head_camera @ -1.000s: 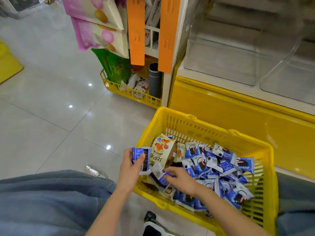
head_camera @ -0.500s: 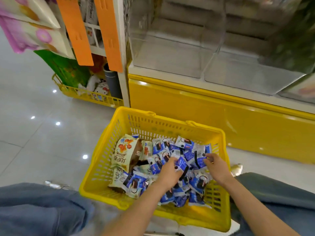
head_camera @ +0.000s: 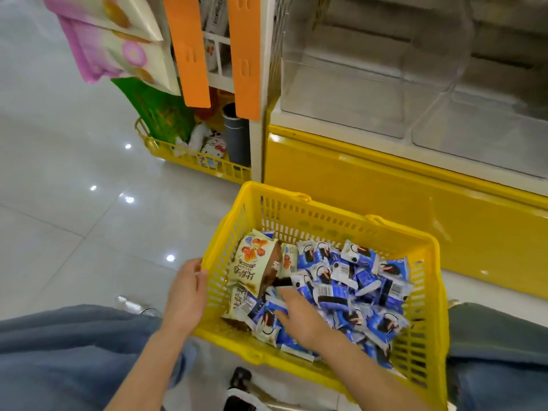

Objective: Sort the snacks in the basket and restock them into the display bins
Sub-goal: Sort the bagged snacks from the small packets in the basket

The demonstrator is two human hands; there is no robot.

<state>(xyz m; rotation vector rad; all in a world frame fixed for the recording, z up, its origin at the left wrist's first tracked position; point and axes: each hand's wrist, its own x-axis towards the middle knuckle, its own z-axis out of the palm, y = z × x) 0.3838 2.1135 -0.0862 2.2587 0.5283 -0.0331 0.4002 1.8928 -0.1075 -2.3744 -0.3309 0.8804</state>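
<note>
**Now 2 hands at the yellow snack basket**

Low on the glossy tiled floor (head_camera: 59, 203) stands the yellow basket (head_camera: 326, 223), a rectangular tub of hard plastic with slotted walls and a thick rim. It sits just in front of the yellow base (head_camera: 385, 209) of the display unit. Most of its load is a loose heap of small blue-and-white packets (head_camera: 358, 286), shiny and crinkled, some with barcodes facing up. Along the basket's left side lie larger cream packets (head_camera: 252, 262) printed in orange and brown.

The left hand (head_camera: 185, 295) rests outside the left wall of the basket, fingers fairly straight, fingertips touching the rim, gripping nothing. The right hand (head_camera: 299, 315) is inside the basket, fingers stretched out over the blue-and-white packets beside the cream ones, not curled round any packet that can be seen.

Above the yellow base sit the display bins (head_camera: 370, 84), clear hard plastic with curved fronts; their pale floors show through the walls.

To the left, at the foot of a white rack, a low yellow tray (head_camera: 189, 163) with slotted sides holds a green bag (head_camera: 160, 114), a grey cylinder (head_camera: 235, 137) and a white cartoon-cat item (head_camera: 212, 149). 2 flat orange strips (head_camera: 186, 48) hang down the rack, with pink-and-cream bags (head_camera: 118, 51) beside them. Blue-grey trouser legs (head_camera: 59, 351) flank the basket.
</note>
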